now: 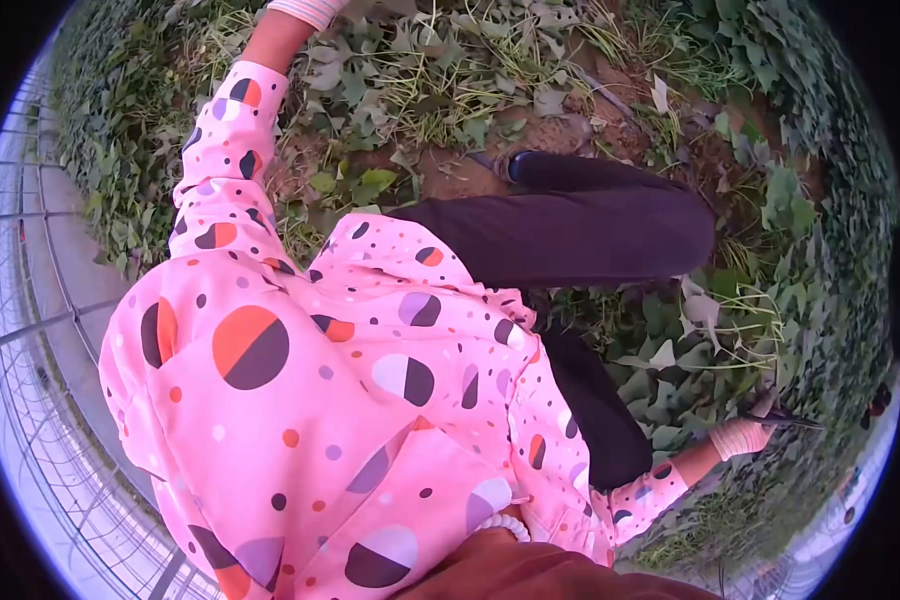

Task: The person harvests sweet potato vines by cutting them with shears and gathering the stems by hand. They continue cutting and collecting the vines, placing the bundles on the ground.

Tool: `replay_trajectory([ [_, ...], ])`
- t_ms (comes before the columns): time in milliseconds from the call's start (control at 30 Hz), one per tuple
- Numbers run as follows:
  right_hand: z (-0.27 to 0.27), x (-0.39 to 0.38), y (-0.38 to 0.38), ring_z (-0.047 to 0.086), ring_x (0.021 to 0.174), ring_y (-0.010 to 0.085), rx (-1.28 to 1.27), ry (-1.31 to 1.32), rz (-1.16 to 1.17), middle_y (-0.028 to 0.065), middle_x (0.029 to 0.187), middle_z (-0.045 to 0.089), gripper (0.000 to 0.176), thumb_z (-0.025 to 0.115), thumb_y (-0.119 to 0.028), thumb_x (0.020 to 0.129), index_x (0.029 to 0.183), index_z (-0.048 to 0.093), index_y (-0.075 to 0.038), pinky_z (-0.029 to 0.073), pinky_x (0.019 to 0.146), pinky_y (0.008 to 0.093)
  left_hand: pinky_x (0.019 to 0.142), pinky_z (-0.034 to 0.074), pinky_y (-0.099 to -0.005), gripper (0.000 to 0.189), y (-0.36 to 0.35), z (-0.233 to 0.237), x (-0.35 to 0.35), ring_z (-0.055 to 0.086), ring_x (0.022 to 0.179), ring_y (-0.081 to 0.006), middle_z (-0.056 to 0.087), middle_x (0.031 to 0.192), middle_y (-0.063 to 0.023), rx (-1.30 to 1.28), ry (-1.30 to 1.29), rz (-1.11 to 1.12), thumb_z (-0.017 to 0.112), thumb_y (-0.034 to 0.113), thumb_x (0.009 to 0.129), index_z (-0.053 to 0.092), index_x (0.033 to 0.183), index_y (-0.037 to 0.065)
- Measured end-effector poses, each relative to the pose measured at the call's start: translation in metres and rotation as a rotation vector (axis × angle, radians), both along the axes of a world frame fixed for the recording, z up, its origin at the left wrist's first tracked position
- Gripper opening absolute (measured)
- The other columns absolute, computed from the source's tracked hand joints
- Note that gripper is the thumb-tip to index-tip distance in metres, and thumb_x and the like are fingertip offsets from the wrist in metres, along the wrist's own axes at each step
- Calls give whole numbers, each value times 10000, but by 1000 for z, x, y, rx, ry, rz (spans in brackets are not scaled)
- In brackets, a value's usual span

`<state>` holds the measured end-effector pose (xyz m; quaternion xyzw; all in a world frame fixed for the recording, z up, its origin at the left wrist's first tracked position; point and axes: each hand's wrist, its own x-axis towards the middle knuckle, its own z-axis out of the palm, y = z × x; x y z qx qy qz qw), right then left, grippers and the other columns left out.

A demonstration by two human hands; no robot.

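My left hand (315, 8), in a glove with a striped cuff, reaches to the top edge over leafy vines (360, 80); its fingers are cut off by the frame. At the lower right my right hand (755, 428), also in a striped-cuff glove, is closed round a dark, thin tool (790, 419) that points right. Pale green stems (760, 320) and leaves lie just above this hand. Whether its fingers also hold a stem cannot be made out.
My bent leg in dark trousers (570, 220) crosses the plants. Bare reddish soil (460, 172) shows between the vines. Dense foliage (830, 180) runs down the right side. At the left stand a grey paved strip (80, 265) and a metal-framed wall (15, 215).
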<state>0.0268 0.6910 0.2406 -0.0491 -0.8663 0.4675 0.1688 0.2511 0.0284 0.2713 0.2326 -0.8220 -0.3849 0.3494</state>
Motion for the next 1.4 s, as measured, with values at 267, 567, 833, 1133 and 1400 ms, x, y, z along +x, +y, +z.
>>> replay_trajectory([
  [267, 10, 5, 13, 557, 620, 119, 16, -39, -10, 69, 789, 659, 313, 656, -262, 877, 981, 660, 32, 430, 559, 259, 743, 464, -429, 269, -7, -31, -10, 589, 834, -327, 628, 808, -120, -978, -445, 29, 738, 213, 602, 644, 832, 109],
  [567, 4, 34, 34, 510, 592, 118, -87, 51, -175, 78, 815, 646, 333, 670, -245, 859, 1014, 629, 47, 400, 551, 237, 898, 470, -390, 338, -6, -228, -181, 622, 1013, -272, 665, 987, -82, -1037, -968, -389, 689, 144, 747, 616, 1076, 117],
  [833, -3, 23, 47, 425, 553, 67, -207, 31, -360, 30, 716, 590, 225, 642, -187, 874, 995, 640, 2, 315, 509, 200, 1141, 226, -393, 852, 25, -411, -204, 319, 1371, -309, 379, 1441, -175, -838, -1231, -515, 783, 196, 615, 390, 1350, 17],
  [1133, 3, -12, 36, 475, 617, 99, -196, 59, -283, 62, 789, 598, 317, 651, -232, 874, 1045, 619, 33, 387, 553, 221, 1074, 318, -387, 570, 43, -343, -207, 506, 1191, -271, 611, 1179, -111, -802, -1437, -629, 772, 354, 621, 631, 1112, 101],
  [1400, -7, -15, 62, 466, 641, 109, -68, 115, -204, 77, 823, 601, 287, 644, -216, 864, 1009, 625, 31, 391, 568, 222, 1000, 419, -368, 581, -49, -264, -289, 594, 1061, -328, 655, 1084, -170, -328, -1005, -214, 737, 372, 642, 616, 1119, 62],
])
